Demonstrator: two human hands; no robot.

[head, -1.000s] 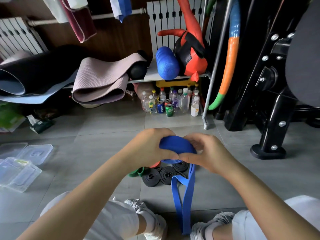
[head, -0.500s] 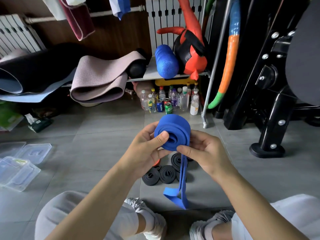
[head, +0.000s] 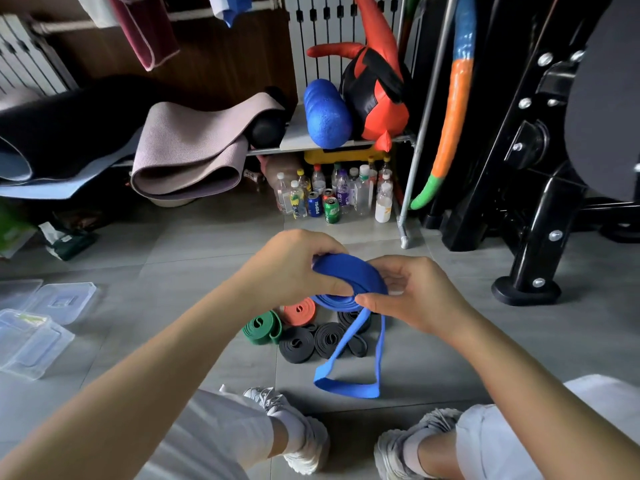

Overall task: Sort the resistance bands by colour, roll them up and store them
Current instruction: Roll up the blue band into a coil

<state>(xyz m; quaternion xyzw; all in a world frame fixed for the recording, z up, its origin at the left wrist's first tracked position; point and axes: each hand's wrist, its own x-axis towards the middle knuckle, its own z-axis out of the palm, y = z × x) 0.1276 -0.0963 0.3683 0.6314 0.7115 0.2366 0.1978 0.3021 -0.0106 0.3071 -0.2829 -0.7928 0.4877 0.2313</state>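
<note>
The blue band [head: 349,282] is up in the air between both hands, most of it wound into a fat coil tipped a little on its side. The left hand [head: 294,268] has its fingers curled over the top of the coil, with the thumb pressed against its near face. The right hand [head: 415,299] pinches the other edge, thumb tip on the near rim and the fingers bent round behind. From under the right thumb the unwound tail drops away as two strands that join in a loose loop just above the floor [head: 180,271], between the person's two pale shoes [head: 304,434].

Straight below the fingers, on the grey tiles, lie the finished rolls. An orange band [head: 299,310] sits just under the left thumb, a green band [head: 261,327] touches it on the side away from the right hand, and several black bands [head: 298,344] lie packed together nearer the feet, partly behind the hanging blue strands.

Well out past the left forearm sit clear plastic boxes [head: 31,341]. Beyond the knuckles a cluster of bottles and cans [head: 332,195] stands under a low shelf that carries a blue foam roller [head: 327,114] and a folded mat [head: 190,150]. Off past the right hand stands a black machine frame [head: 540,202].
</note>
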